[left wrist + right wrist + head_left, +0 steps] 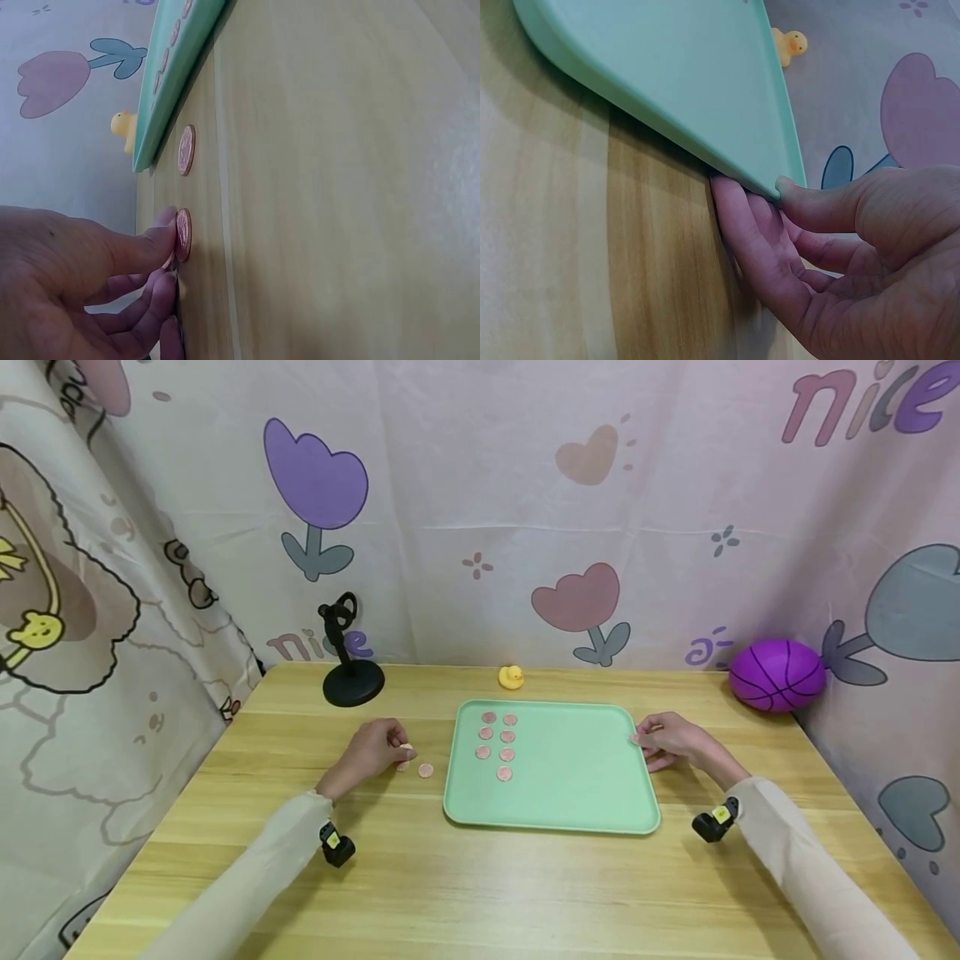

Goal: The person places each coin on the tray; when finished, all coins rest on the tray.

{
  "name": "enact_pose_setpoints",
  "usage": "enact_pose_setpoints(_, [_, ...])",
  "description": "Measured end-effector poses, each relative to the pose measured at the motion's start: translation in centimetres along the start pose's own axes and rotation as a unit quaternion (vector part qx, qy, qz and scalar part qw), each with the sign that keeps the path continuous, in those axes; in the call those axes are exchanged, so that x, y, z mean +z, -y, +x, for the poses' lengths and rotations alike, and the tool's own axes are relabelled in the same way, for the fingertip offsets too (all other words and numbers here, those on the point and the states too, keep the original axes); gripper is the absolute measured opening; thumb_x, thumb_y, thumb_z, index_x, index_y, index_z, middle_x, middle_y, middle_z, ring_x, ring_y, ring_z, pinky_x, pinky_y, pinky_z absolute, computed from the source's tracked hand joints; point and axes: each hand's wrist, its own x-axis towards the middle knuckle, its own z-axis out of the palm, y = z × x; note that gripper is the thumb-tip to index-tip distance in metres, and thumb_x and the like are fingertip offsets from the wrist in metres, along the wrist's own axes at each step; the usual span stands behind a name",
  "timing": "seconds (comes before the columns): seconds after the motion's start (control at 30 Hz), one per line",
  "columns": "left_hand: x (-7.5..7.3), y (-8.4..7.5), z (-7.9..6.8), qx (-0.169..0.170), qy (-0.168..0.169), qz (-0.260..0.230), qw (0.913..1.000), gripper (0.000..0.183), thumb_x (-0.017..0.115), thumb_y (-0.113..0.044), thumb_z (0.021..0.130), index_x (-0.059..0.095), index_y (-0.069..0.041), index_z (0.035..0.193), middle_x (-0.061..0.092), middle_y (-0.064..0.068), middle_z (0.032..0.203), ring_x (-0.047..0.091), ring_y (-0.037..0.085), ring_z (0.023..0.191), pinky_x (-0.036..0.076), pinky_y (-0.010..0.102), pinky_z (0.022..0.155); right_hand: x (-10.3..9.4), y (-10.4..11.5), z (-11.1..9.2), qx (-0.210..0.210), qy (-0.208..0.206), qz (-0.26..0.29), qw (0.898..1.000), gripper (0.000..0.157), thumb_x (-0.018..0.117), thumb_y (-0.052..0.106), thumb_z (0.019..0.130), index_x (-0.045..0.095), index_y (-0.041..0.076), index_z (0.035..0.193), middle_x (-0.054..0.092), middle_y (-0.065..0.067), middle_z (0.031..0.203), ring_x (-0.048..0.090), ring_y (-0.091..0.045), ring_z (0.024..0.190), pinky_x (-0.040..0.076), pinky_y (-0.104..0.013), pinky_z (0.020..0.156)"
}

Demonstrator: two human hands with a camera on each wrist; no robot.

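Observation:
My left hand [372, 747] is over the table, left of the green tray [577, 768], and pinches a copper coin [407, 747] between thumb and fingers. In the left wrist view, only a sliver of that coin shows behind the thumb. Beside the thumb tip is a second coin [184, 235]. A third coin [425, 770] lies flat between the hand and the tray. Several more coins [507, 754] lie in two columns in the tray's left part. At the tray's right edge, my right hand [667, 739] grips the rim, thumb [799, 202] on top and fingers below.
A yellow rubber duck [511, 677] sits behind the tray. Toward the back left of the wooden table [480, 893] stands a black stand [353, 682] with a round base. A purple ball [777, 675] rests at the back right corner, against a printed curtain [450, 485].

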Motion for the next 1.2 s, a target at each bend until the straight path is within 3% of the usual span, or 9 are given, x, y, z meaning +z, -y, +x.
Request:
enact_pose_setpoints(0.1, [0.0, 0.0, -0.1, -0.010, -0.008, -0.010, 0.9999, 0.018, 0.083, -0.010, 0.090, 0.067, -0.001, 0.090, 0.069, 0.008, 0.082, 0.060, 0.017, 0.074, 0.044, 0.028, 0.068, -0.1, 0.0, 0.0, -0.004, 0.004, 0.002, 1.000, 0.019, 0.058, 0.008, 0.107, 0.054, -0.009, 0.115, 0.056, -0.010, 0.093, 0.061, -0.018, 0.081, 0.064, -0.035, 0.073])
enact_pose_setpoints(0.3, [-0.1, 0.6, 0.0, 0.002, -0.020, -0.059, 0.9981, 0.006, 0.078, -0.007, 0.094, 0.074, -0.003, 0.090, 0.077, 0.009, 0.085, 0.069, 0.017, 0.077, 0.048, 0.028, 0.072, -0.3, -0.3, 0.0, -0.012, 0.010, 0.009, 1.000, 0.014, 0.059, 0.009, 0.107, 0.055, -0.005, 0.110, 0.057, -0.008, 0.091, 0.061, -0.016, 0.079, 0.064, -0.033, 0.072])
enact_pose_setpoints(0.5, [-0.6, 0.8, -0.2, -0.022, -0.038, -0.084, 0.9955, 0.009, 0.073, -0.007, 0.099, 0.079, -0.001, 0.102, 0.080, 0.014, 0.097, 0.074, 0.020, 0.084, 0.051, 0.019, 0.073, 0.1, -0.3, 0.2, -0.005, 0.014, 0.024, 1.000, 0.017, 0.062, 0.010, 0.105, 0.056, -0.004, 0.110, 0.058, -0.008, 0.090, 0.062, -0.016, 0.078, 0.064, -0.034, 0.073])
enact_pose_setpoints(0.73, [-0.2, -2.2, -0.1, -0.023, -0.061, -0.089, 0.9940, 0.010, 0.076, -0.008, 0.096, 0.080, -0.001, 0.102, 0.079, 0.015, 0.101, 0.073, 0.024, 0.089, 0.054, 0.023, 0.074, 0.2, 0.1, 0.1, 0.002, -0.008, 0.006, 1.000, 0.017, 0.057, 0.006, 0.107, 0.053, -0.009, 0.114, 0.057, -0.008, 0.091, 0.062, -0.016, 0.079, 0.064, -0.034, 0.072])
enact_pose_setpoints(0.93, [1.3, -4.6, 0.1, -0.006, -0.020, -0.101, 0.9947, 0.008, 0.077, -0.008, 0.095, 0.081, -0.004, 0.100, 0.079, 0.010, 0.099, 0.071, 0.019, 0.085, 0.056, 0.028, 0.077, 0.2, 0.1, 0.2, 0.006, -0.007, 0.000, 1.000, 0.021, 0.058, 0.008, 0.107, 0.053, -0.009, 0.117, 0.057, -0.008, 0.089, 0.062, -0.015, 0.078, 0.064, -0.035, 0.072])
enact_pose_setpoints(1.2, [3.1, -6.0, 0.4, -0.007, 0.011, -0.132, 0.9911, 0.008, 0.076, -0.009, 0.096, 0.080, -0.007, 0.102, 0.079, 0.006, 0.100, 0.066, 0.017, 0.086, 0.052, 0.023, 0.071, 0.1, 0.0, 0.3, 0.010, -0.008, 0.005, 1.000, 0.018, 0.059, 0.008, 0.107, 0.053, -0.006, 0.115, 0.058, -0.007, 0.088, 0.064, -0.014, 0.076, 0.064, -0.033, 0.071])
